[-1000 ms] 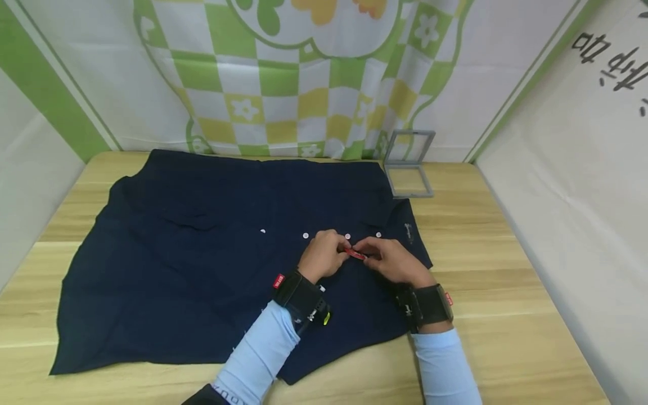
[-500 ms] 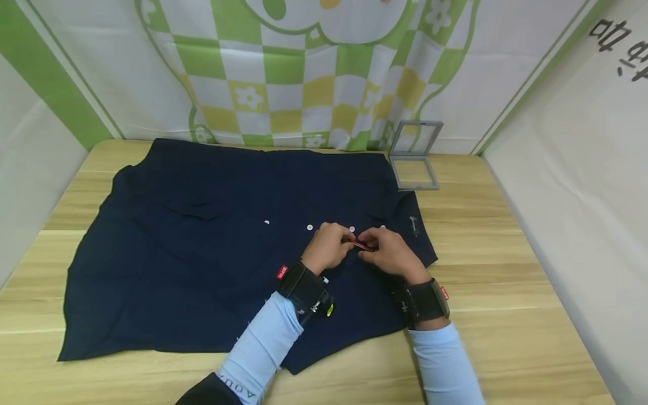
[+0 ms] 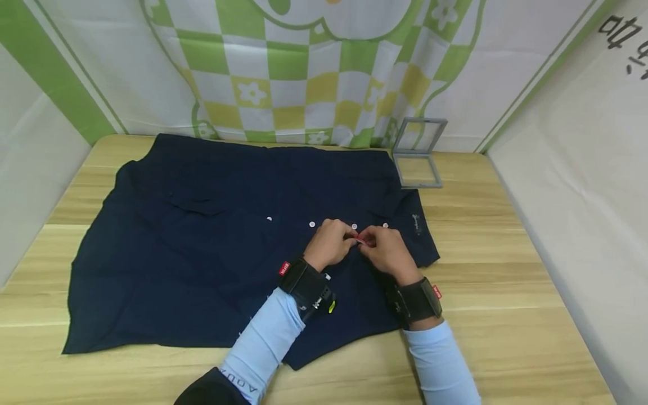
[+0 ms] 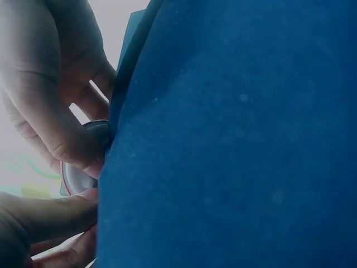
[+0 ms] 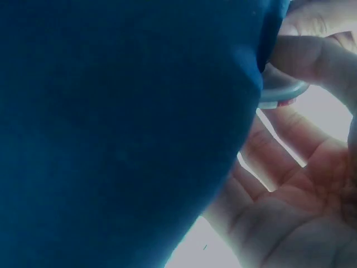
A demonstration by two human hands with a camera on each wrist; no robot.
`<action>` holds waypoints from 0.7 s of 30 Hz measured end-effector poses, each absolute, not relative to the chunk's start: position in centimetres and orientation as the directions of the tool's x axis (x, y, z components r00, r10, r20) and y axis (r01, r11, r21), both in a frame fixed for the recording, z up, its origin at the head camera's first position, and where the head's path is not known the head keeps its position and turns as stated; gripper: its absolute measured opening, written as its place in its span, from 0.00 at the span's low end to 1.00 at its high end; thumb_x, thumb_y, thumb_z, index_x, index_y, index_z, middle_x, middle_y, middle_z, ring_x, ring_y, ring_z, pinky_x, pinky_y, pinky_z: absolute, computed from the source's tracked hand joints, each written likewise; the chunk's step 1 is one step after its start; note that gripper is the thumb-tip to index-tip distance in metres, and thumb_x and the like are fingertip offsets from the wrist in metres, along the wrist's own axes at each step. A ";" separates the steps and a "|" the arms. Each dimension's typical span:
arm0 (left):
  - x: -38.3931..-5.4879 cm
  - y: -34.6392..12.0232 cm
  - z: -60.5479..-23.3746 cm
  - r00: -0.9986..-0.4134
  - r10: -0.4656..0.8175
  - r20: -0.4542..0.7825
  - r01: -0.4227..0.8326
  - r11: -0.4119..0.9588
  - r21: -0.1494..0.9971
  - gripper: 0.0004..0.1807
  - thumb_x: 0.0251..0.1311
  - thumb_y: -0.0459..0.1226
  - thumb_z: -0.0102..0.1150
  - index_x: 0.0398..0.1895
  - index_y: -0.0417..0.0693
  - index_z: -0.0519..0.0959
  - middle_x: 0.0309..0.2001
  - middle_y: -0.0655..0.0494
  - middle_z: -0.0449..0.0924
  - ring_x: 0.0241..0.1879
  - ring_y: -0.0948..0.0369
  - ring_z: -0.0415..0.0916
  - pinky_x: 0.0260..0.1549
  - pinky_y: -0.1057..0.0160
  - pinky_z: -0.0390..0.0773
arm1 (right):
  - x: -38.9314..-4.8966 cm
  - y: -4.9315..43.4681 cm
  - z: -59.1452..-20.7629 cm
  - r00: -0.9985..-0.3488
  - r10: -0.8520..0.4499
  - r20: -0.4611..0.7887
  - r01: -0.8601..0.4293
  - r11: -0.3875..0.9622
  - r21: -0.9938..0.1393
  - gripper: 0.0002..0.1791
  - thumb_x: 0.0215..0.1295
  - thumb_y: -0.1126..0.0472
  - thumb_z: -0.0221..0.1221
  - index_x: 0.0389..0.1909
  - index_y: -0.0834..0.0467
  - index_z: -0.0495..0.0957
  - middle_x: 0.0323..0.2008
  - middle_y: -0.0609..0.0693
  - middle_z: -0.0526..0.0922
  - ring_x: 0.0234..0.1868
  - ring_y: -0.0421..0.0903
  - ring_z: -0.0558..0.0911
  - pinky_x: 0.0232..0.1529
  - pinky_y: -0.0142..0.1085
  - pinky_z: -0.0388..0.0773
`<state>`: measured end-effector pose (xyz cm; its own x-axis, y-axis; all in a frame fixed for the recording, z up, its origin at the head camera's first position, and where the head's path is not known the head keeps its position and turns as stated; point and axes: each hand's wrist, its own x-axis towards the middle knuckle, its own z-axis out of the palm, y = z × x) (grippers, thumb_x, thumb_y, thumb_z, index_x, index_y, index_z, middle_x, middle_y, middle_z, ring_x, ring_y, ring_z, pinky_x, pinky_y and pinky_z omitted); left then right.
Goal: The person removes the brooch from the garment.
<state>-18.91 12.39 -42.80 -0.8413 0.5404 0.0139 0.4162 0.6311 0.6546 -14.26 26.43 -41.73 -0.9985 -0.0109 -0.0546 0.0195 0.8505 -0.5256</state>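
A dark navy shirt point(image 3: 202, 270) with white buttons lies spread out on the wooden table. Over its button line my left hand point(image 3: 329, 244) and right hand point(image 3: 388, 253) meet, and both pinch a small round badge point(image 3: 360, 241) with a red face. In the left wrist view the badge point(image 4: 78, 176) shows a grey, metal-looking back against the edge of the shirt cloth point(image 4: 234, 139). The right wrist view has the badge point(image 5: 281, 86) between fingers at the cloth's edge. Cloth hides part of the badge in both wrist views, so any pin or clasp cannot be seen.
A grey hinged frame point(image 3: 417, 153) stands unfolded at the table's back right, near the shirt's corner. Behind the table point(image 3: 486, 315) hangs a green-and-yellow checked curtain point(image 3: 288, 84). White walls rise on both sides.
The head view has tipped down, so everything sits higher. My right hand has come closer to the left, and the badge has turned and is more covered by fingers.
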 end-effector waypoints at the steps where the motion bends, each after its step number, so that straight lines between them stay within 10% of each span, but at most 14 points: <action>1: -18.9 12.4 -42.8 -0.842 0.540 0.009 0.413 0.634 0.654 0.07 0.56 0.37 0.59 0.36 0.49 0.84 0.39 0.56 0.82 0.37 0.63 0.77 0.36 0.64 0.75 | -14.2 26.3 -41.7 -0.999 -0.006 -0.042 0.016 0.856 -0.516 0.08 0.54 0.63 0.60 0.36 0.59 0.81 0.32 0.52 0.82 0.33 0.45 0.79 0.35 0.39 0.76; 21: -18.9 12.5 -42.7 -0.856 0.517 0.025 0.414 0.653 0.634 0.08 0.55 0.39 0.60 0.37 0.52 0.84 0.40 0.58 0.82 0.37 0.63 0.78 0.34 0.65 0.76 | -14.1 25.7 -41.2 -0.996 0.071 -0.061 0.090 0.916 -0.392 0.08 0.57 0.59 0.59 0.34 0.55 0.84 0.16 0.48 0.73 0.15 0.43 0.69 0.16 0.31 0.64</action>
